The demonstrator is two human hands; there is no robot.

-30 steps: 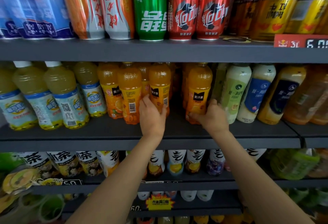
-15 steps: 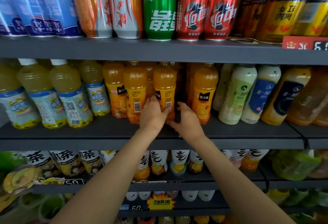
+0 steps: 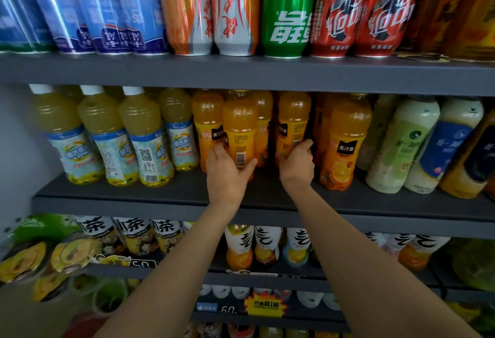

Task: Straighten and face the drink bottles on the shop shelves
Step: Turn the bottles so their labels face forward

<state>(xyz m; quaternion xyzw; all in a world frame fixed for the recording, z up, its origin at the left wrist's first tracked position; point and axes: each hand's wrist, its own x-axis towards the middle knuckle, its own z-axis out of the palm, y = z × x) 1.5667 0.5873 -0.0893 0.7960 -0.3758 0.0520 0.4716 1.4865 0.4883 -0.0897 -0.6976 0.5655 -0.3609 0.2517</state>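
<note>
Orange juice bottles (image 3: 344, 142) stand on the middle shelf (image 3: 160, 190). My left hand (image 3: 227, 174) grips one (image 3: 240, 134) with its barcode facing out; my right hand (image 3: 298, 161) grasps a neighbour (image 3: 292, 123), label turned sideways.

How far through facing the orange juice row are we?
Done: the right orange bottle shows its front label. In hand: the left hand grips a bottle showing its barcode; the right hand grips another turned partly sideways. Left: a pale bottle showing its QR code.
</note>
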